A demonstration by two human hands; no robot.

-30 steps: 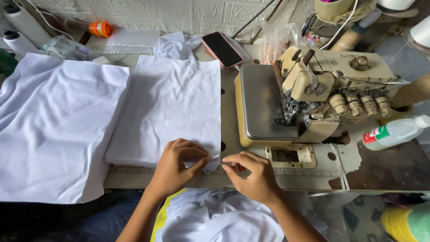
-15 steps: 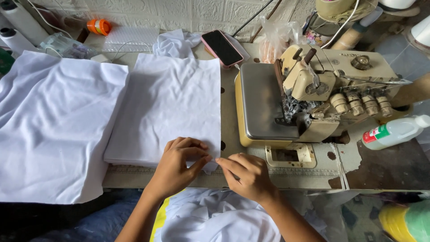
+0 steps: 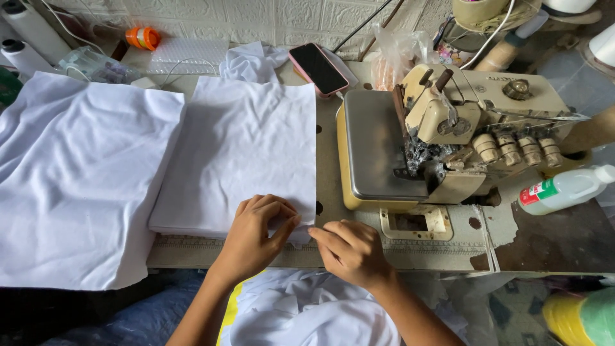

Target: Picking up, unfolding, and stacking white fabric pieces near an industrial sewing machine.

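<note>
Since a second ago, little is changed: the right hand point(image 3: 351, 251) is drawn slightly nearer the body, while the left hand point(image 3: 255, 232) is kept at the stack's near corner. White cloth point(image 3: 301, 314) is seen bunched in the lap, nearest the camera. At the table's point(image 3: 333, 259) near edge, the left hand is laid on the near right corner of the stack point(image 3: 246, 154) of white fabric pieces, fingers curled, with thumb and fingertips closed on the corner of the top layers. The right hand is held just beside it, fingers bent and mostly closed, its forefinger and thumb pointed at that same corner; whether the cloth is pinched by it cannot be told. The stack is laid flat on the table, between a larger spread of white fabric point(image 3: 77, 179) on the left and a cream overlock machine point(image 3: 442, 141) on the right. A plastic bottle point(image 3: 564, 189) with a red and green label is laid on its side right of the machine. Farther back, a phone point(image 3: 318, 68) in a pink case is rested against crumpled white cloth point(image 3: 253, 63). An orange cap point(image 3: 143, 38) and white thread cones point(image 3: 29, 45) are seen along the tiled wall.
</note>
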